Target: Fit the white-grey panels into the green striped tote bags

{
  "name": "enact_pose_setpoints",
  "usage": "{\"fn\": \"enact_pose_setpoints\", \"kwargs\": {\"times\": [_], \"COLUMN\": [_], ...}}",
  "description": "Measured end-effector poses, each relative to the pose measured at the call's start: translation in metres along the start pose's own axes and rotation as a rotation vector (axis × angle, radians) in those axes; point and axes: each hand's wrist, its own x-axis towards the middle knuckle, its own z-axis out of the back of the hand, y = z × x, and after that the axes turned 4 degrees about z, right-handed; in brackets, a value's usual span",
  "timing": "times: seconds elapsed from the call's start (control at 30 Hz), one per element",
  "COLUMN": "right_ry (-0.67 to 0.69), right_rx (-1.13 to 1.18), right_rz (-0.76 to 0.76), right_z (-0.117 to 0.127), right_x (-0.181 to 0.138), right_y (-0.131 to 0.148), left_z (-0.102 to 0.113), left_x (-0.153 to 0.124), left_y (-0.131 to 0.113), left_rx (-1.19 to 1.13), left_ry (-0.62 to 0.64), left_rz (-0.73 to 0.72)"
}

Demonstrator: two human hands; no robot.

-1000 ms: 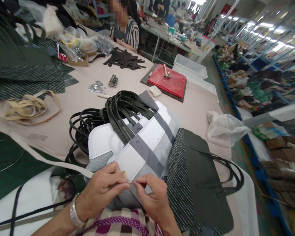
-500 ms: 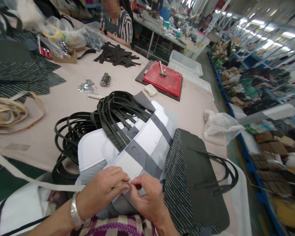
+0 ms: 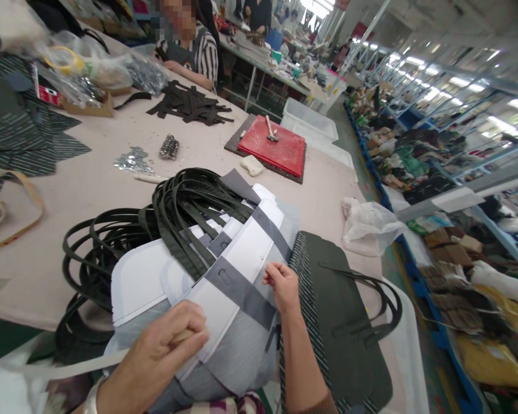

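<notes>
My left hand [image 3: 168, 339] is closed around the end of a pale cream strip [image 3: 86, 363], which looks like tape and trails off to the left. It is over the near edge of a stack of white and grey bag panels [image 3: 216, 299]. My right hand [image 3: 282, 284] is pinched above the panels' right side, near a grey band with a slot; whatever lies between its fingertips is too small to make out. Dark strap handles [image 3: 190, 198] loop off the stack's far left side. Right of the stack lies a dark green bag piece [image 3: 345, 299] with a striped section and handles.
A hammer [image 3: 271, 130] rests on a red board [image 3: 280, 150]. Metal pieces [image 3: 133, 160], dark strips [image 3: 190, 102] and a coil of tan strip [image 3: 30, 198] lie about the table. A clear plastic bag [image 3: 371, 227] is at right. A co-worker [image 3: 194, 54] sits across.
My hands were together at the strip's end; now they are apart. The right hand has moved up and right over the panels, the left slightly down and left. The view has shifted.
</notes>
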Motion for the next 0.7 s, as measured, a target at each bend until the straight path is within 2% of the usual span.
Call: {"fn": "enact_pose_setpoints", "kwargs": {"times": [0.1, 0.2, 0.37, 0.53, 0.63, 0.7], "right_ry": [0.021, 0.029, 0.052, 0.071, 0.0, -0.034], "right_rx": [-0.014, -0.066, -0.212, -0.436, -0.547, -0.565], "right_rz": [-0.02, -0.028, -0.037, -0.041, 0.071, 0.18], "right_z": [0.001, -0.004, -0.009, 0.01, 0.018, 0.007], "right_x": [0.022, 0.031, 0.041, 0.053, 0.046, 0.03], "right_y": [-0.004, -0.012, -0.025, -0.021, -0.003, 0.012], "left_z": [0.008, 0.013, 0.014, 0.016, 0.02, 0.022], "left_x": [-0.007, -0.013, -0.017, -0.013, -0.017, -0.024], "left_y": [0.018, 0.033, 0.047, 0.046, 0.041, 0.037], "left_rx": [-0.022, -0.034, -0.08, -0.151, -0.185, -0.191], "left_ry": [-0.03, 0.012, -0.02, -0.105, -0.109, -0.126], "left_rz": [0.146, 0.306, 0.409, 0.414, 0.371, 0.328]}}
